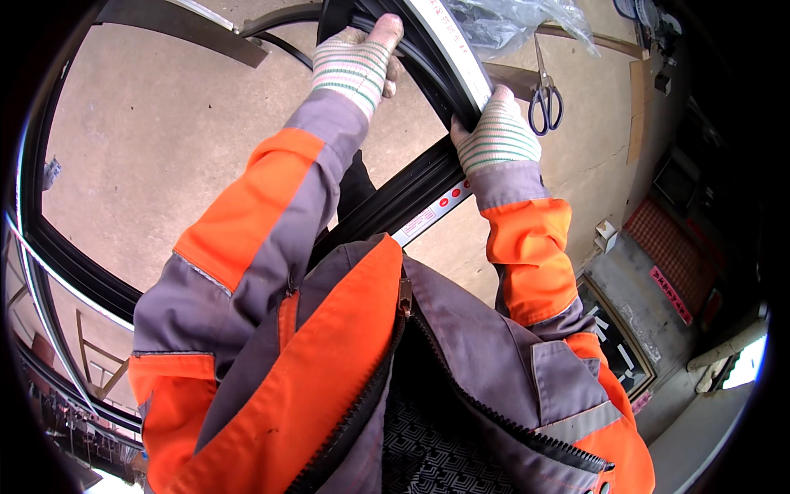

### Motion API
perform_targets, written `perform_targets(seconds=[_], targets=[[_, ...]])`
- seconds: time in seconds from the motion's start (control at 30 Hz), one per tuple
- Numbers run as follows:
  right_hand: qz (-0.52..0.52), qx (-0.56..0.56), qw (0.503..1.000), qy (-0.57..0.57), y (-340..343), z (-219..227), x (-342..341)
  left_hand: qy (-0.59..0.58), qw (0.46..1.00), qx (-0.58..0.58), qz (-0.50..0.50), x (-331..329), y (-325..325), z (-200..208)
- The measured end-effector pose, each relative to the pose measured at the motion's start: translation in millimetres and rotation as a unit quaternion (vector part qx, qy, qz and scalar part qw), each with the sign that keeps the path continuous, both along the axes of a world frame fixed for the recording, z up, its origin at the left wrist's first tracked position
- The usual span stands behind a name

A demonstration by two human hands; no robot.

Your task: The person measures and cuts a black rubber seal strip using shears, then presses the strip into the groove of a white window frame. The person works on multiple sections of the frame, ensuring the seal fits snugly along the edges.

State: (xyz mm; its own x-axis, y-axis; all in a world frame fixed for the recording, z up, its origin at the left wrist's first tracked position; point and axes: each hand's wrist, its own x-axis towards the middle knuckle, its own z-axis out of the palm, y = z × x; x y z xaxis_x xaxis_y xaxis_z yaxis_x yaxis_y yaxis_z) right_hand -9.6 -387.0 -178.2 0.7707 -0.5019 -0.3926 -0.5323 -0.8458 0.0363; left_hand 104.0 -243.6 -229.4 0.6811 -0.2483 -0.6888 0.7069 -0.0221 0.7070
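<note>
The frame [403, 188] is black, gloves [346, 70] green-striped, jacket [346, 317] orange-and-grey.

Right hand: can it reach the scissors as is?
Probably yes: the scissors lie just beside the right hand, nothing visible between, though it would likely have to let go of the black frame first.
</note>
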Motion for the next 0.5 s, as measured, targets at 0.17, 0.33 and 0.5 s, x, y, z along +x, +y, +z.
perform_targets(seconds=[0.17,0.33,0.5], targets=[[0.013,0.008,1.0,0.0,-4.7,-3.6,-1.7,0.0,1.0,-0.01,0.002,0.6,-1.1,-1.7],[0.041,0.01,0.999,0.011,-7.6,-0.3,-0.9,-0.008,1.0,0.001,0.005,1.2,-3.5,-4.3],[0.034,0.019,0.999,-0.007,-6.1,4.2,-2.9,0.006,1.0,0.007,-0.004,3.7,-4.5,-2.9]])
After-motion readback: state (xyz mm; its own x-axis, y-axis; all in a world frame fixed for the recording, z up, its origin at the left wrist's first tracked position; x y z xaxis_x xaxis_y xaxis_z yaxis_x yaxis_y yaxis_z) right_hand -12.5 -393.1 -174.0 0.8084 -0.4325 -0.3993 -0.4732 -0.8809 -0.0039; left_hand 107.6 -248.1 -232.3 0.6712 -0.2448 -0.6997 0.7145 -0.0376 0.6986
